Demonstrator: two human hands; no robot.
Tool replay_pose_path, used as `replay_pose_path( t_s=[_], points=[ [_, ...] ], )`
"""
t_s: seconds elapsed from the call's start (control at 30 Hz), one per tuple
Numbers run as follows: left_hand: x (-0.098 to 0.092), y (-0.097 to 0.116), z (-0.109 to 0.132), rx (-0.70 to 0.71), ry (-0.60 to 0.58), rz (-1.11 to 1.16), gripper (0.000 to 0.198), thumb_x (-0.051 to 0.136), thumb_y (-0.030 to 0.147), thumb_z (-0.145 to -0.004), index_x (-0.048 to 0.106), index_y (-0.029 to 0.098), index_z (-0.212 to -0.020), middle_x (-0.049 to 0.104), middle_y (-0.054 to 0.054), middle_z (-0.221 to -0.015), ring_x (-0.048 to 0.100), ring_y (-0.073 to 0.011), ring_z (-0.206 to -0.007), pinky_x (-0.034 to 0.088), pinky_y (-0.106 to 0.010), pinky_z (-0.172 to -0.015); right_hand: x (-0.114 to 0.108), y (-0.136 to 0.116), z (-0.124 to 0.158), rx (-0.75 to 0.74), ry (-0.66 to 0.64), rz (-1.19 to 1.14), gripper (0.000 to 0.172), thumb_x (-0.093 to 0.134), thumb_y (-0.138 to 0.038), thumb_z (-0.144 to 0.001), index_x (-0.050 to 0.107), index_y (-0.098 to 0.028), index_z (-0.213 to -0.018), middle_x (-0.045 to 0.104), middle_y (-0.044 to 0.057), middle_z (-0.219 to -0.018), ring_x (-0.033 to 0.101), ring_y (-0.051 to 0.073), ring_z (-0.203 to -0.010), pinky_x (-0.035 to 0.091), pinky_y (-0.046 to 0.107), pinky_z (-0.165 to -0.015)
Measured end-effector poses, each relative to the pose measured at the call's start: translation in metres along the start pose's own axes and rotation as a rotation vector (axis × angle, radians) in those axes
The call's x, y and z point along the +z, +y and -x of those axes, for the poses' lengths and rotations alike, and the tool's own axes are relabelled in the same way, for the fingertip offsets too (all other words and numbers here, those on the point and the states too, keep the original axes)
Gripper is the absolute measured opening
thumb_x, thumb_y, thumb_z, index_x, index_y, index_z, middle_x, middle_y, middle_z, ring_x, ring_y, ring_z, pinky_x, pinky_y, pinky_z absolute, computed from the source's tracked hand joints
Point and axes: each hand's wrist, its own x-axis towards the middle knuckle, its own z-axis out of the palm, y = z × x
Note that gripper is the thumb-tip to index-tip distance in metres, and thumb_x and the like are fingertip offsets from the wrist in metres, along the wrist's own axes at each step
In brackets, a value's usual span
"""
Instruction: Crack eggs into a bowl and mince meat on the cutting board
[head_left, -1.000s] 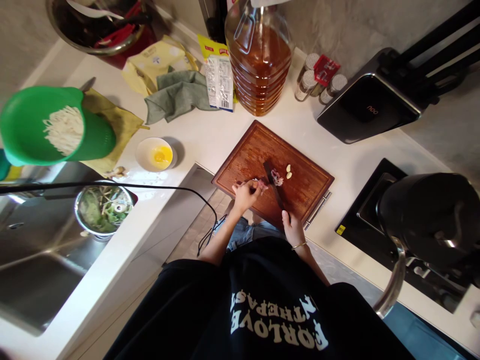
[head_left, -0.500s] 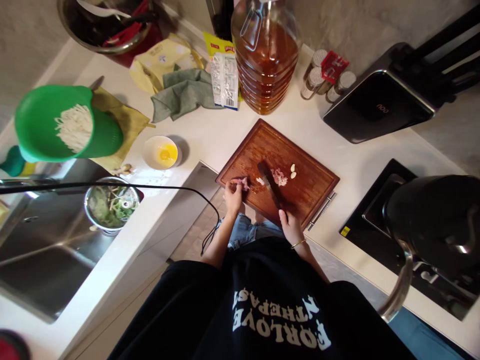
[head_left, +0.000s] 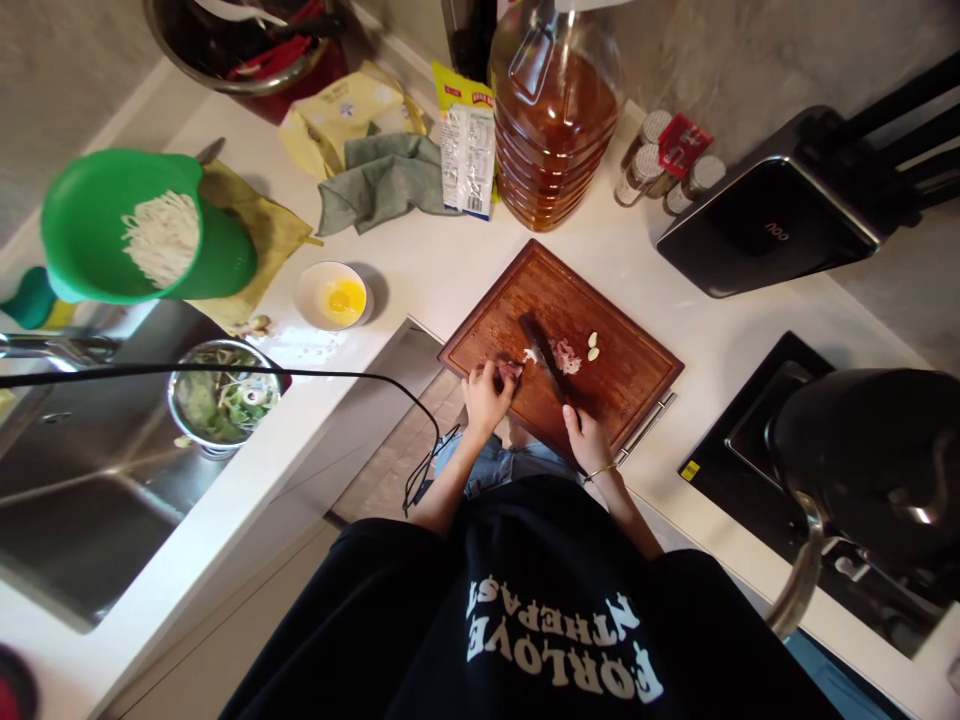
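Note:
On a brown wooden cutting board [head_left: 622,375], my left hand [head_left: 487,395] has its fingers closed on a small piece of raw meat [head_left: 510,371] near the board's left corner. My right hand [head_left: 586,440] grips the handle of a dark-bladed knife [head_left: 541,352], whose blade lies over the middle of the board, pointing away from me. Just right of the blade sits a little heap of chopped pink meat [head_left: 565,356]. A few pale bits [head_left: 529,355] are at the blade's left side. Two peeled garlic cloves [head_left: 593,346] rest farther right.
Left stand a bowl with egg [head_left: 334,296], a green colander [head_left: 64,225] of noodles and a sink [head_left: 112,520] holding a pot of greens [head_left: 225,395]. An oil jug [head_left: 555,130] is behind the board. A knife block [head_left: 772,210] and black pot [head_left: 862,450] are right. A cable [head_left: 360,376] crosses the left side.
My left hand has shifted right along the board with the meat, closer to the knife. The knife stays in my right hand. The whole view has swung slightly.

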Motion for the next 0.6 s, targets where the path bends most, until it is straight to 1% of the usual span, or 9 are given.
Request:
replay_pose_path(
  t_s=[0.07,0.13,0.17,0.27,0.33,0.4,0.47,0.6],
  points=[
    [0.000,0.003,-0.002,0.061,0.061,-0.205,0.027,0.048,0.040,-0.083,0.058,0.019,-0.097,0.061,-0.012,-0.102,0.050,-0.0286,-0.104,0.036,-0.044,-0.089,0.000,0.001,0.003,0.021,0.005,-0.012,0.056,0.024,-0.053,-0.092,0.066,-0.015,-0.091,0.069,0.011,-0.078,0.064,0.020,-0.073,0.042,0.026,-0.064],
    [-0.001,0.007,-0.006,0.129,0.101,-0.305,0.031,0.047,0.042,-0.084,0.059,0.019,-0.101,0.057,-0.015,-0.110,0.045,-0.0316,-0.108,0.032,-0.048,-0.092,0.001,0.002,0.006,0.042,0.004,-0.016,0.059,0.023,-0.054,-0.092,0.066,-0.015,-0.088,0.069,0.011,-0.075,0.064,0.020,-0.069,0.042,0.026,-0.062],
    [-0.001,0.009,-0.008,0.174,0.109,-0.331,0.032,0.047,0.042,-0.084,0.060,0.020,-0.103,0.055,-0.014,-0.114,0.044,-0.0320,-0.110,0.030,-0.049,-0.094,0.001,0.002,0.007,0.044,0.007,-0.018,0.059,0.023,-0.054,-0.092,0.066,-0.014,-0.089,0.069,0.012,-0.076,0.064,0.020,-0.071,0.043,0.026,-0.062],
    [0.002,0.013,-0.012,0.352,0.065,-0.360,0.027,0.044,0.035,-0.087,0.060,0.025,-0.106,0.051,-0.011,-0.123,0.039,-0.0302,-0.117,0.023,-0.050,-0.100,0.004,0.000,0.007,0.013,0.025,-0.027,0.057,0.025,-0.054,-0.092,0.064,-0.015,-0.104,0.069,0.013,-0.091,0.065,0.022,-0.086,0.045,0.027,-0.071],
    [0.006,0.014,-0.012,0.427,0.023,-0.375,0.027,0.042,0.030,-0.087,0.060,0.026,-0.107,0.050,-0.010,-0.126,0.037,-0.0294,-0.120,0.021,-0.051,-0.102,0.006,-0.001,0.007,0.004,0.029,-0.029,0.056,0.026,-0.053,-0.092,0.062,-0.015,-0.112,0.068,0.014,-0.100,0.063,0.023,-0.094,0.045,0.028,-0.076],
    [0.009,0.012,-0.011,0.442,0.003,-0.390,0.027,0.043,0.027,-0.086,0.061,0.025,-0.106,0.049,-0.010,-0.127,0.036,-0.0298,-0.122,0.020,-0.052,-0.103,0.006,-0.001,0.008,0.023,0.012,-0.021,0.056,0.026,-0.053,-0.092,0.062,-0.015,-0.113,0.068,0.014,-0.101,0.063,0.023,-0.096,0.045,0.029,-0.077],
    [0.011,0.009,-0.009,0.441,0.000,-0.399,0.026,0.044,0.027,-0.085,0.062,0.024,-0.103,0.050,-0.010,-0.126,0.035,-0.0302,-0.123,0.018,-0.053,-0.103,0.005,0.000,0.012,0.045,-0.012,-0.007,0.056,0.026,-0.053,-0.092,0.063,-0.016,-0.109,0.069,0.014,-0.099,0.064,0.024,-0.093,0.045,0.029,-0.076],
    [0.010,0.005,-0.007,0.446,0.002,-0.394,0.025,0.044,0.026,-0.085,0.062,0.023,-0.102,0.053,-0.010,-0.125,0.037,-0.0293,-0.123,0.017,-0.054,-0.105,0.000,0.002,0.020,0.057,-0.026,-0.011,0.056,0.025,-0.053,-0.092,0.065,-0.016,-0.104,0.069,0.014,-0.095,0.064,0.024,-0.092,0.045,0.029,-0.075]
  ],
)
